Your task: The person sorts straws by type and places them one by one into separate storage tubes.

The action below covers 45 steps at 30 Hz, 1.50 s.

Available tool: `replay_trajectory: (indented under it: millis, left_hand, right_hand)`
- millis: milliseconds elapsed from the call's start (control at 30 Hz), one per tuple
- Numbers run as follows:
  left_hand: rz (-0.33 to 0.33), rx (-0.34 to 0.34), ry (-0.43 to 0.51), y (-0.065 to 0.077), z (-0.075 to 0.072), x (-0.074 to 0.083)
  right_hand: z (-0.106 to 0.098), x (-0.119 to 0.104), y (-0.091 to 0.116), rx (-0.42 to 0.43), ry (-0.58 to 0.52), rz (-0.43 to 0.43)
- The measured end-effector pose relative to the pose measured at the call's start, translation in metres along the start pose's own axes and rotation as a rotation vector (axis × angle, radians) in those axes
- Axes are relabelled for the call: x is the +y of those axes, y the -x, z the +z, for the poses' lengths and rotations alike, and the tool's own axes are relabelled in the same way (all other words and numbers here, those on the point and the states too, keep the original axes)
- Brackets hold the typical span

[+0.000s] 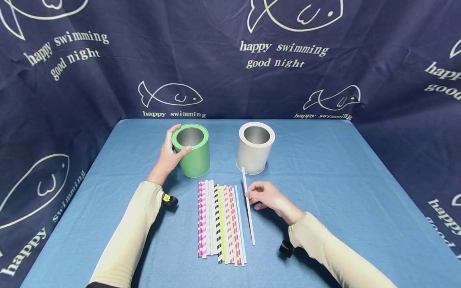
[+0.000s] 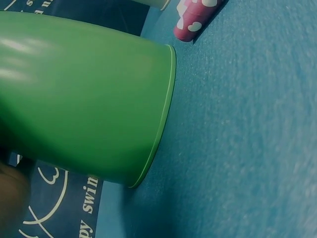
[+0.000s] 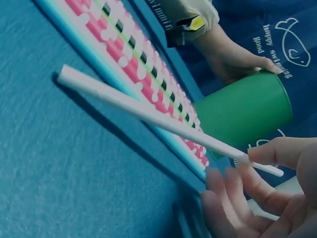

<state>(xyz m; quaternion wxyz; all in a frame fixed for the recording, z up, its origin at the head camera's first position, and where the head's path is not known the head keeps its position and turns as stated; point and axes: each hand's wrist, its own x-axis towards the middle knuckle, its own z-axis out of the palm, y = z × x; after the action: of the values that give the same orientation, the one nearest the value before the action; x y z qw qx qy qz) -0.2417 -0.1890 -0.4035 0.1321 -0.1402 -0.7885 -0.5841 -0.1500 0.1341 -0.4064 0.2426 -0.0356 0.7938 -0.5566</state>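
Observation:
My left hand (image 1: 167,156) grips the green can (image 1: 195,163) at its rim, thumb on the near side and fingers round the far left. The can stands upright on the cloth with its open top up; its side fills much of the left wrist view. Between thumb and fingertips, my right hand (image 1: 268,196) pinches a pale, whitish straw (image 3: 129,106). In the right wrist view the straw's long end slants just over the cloth, casting a shadow. A row of paper straws (image 1: 220,224), striped, dotted and plain, lies side by side between the forearms.
A white can (image 1: 253,157) stands upright to the right of the green one, open at the top. Blue cloth (image 1: 324,172) covers the table. Dark blue curtains (image 1: 223,92) printed with fish and lettering hang behind and along the sides.

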Motion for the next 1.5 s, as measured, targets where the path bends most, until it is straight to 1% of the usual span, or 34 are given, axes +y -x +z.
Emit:
replay_trajectory:
  millis: [100,233,400,600,667,700,767,900,933,1000,1067,1233,1333,1500]
  left_hand:
    - [0.002,-0.004,0.006,0.0,0.0,0.001]
    - [-0.012,-0.005,0.005,-0.001,0.0,0.001]
    - [-0.019,-0.007,0.004,-0.002,0.0,0.002]
    - [-0.016,0.0,-0.002,0.0,0.0,0.003]
    - [-0.005,0.006,0.005,0.001,-0.001,0.001]
    - [-0.009,0.002,0.016,0.002,-0.001,0.006]
    - [-0.009,-0.002,0.026,0.001,-0.001,0.004]
    - [-0.013,-0.004,0.018,0.001,0.0,0.004]
    - [-0.003,-0.001,0.013,-0.001,0.001,-0.001]
    - [0.005,0.003,0.011,0.0,0.001,-0.001]
    - [0.01,0.005,0.019,0.0,0.001,-0.001]
    - [0.006,0.008,0.016,0.002,0.001,-0.001]
    - [-0.001,0.003,0.022,0.002,0.001,0.0]
    - [-0.009,-0.006,0.022,0.0,-0.001,0.001]
  right_hand:
    - [0.0,-0.003,0.002,-0.015,-0.069,-0.013]
    - [0.002,-0.004,0.004,-0.026,-0.137,-0.045]
    - [0.002,-0.005,0.004,0.002,-0.142,-0.089]
    - [0.001,-0.013,0.006,0.033,-0.12,-0.183]
    - [0.001,-0.016,0.006,0.062,-0.103,-0.219]
    - [0.001,-0.018,0.006,0.077,-0.102,-0.235]
    - [0.001,-0.021,0.006,0.104,-0.094,-0.262]
    - [0.002,-0.025,0.006,0.137,-0.084,-0.316]
    - [0.002,-0.026,0.006,0.143,-0.078,-0.335]
    - [0.003,-0.028,0.006,0.153,-0.065,-0.38]
    - [0.004,-0.032,0.005,0.175,-0.018,-0.433]
    - [0.006,-0.048,0.006,0.267,0.116,-0.575]
    - [0.007,-0.061,0.009,0.304,0.13,-0.64]
    - [0.012,-0.082,0.01,0.335,0.085,-0.693]
